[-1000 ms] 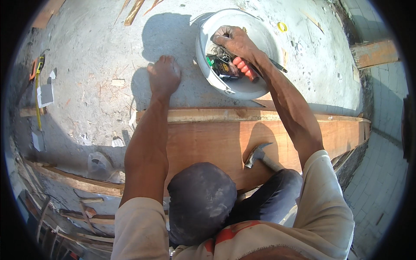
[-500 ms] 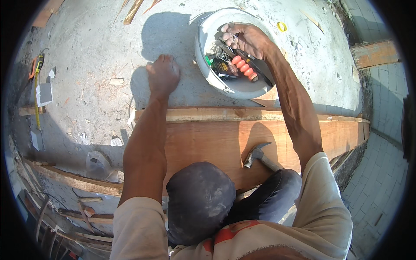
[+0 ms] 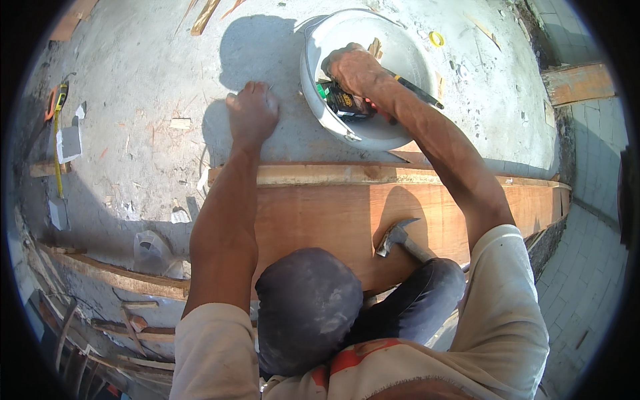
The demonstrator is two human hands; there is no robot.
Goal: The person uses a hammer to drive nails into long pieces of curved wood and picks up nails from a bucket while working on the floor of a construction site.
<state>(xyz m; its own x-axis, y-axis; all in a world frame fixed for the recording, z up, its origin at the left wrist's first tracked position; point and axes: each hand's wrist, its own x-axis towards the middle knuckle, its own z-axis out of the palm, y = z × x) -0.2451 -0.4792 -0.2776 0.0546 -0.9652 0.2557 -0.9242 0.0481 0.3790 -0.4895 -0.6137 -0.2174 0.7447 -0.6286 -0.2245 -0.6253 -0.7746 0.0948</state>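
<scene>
My right hand (image 3: 355, 70) reaches palm down into a white bucket (image 3: 408, 50), its fingertips hidden among the contents. Beneath it lie a black packet (image 3: 348, 104) with a green corner and a red-orange handle (image 3: 381, 112), mostly covered by my wrist. A dark tool with a yellow band (image 3: 420, 92) slants toward the bucket's right side, partly under my forearm. My left hand (image 3: 253, 110) is closed in a fist beside the bucket, over the concrete floor; whatever it holds is too small to name.
A claw hammer (image 3: 400, 240) lies on the wooden board (image 3: 313, 217) before my knees. On the left, a tape measure (image 3: 60, 100) has its yellow blade drawn out beside paper scraps. A yellow ring (image 3: 436, 39) lies beyond the bucket; wood strips (image 3: 120, 277) lie lower left.
My right hand has turned from palm up, with thin pieces at its fingers, to palm down and deeper among the tools. The dark tool has shifted rightward. My left hand stays in place.
</scene>
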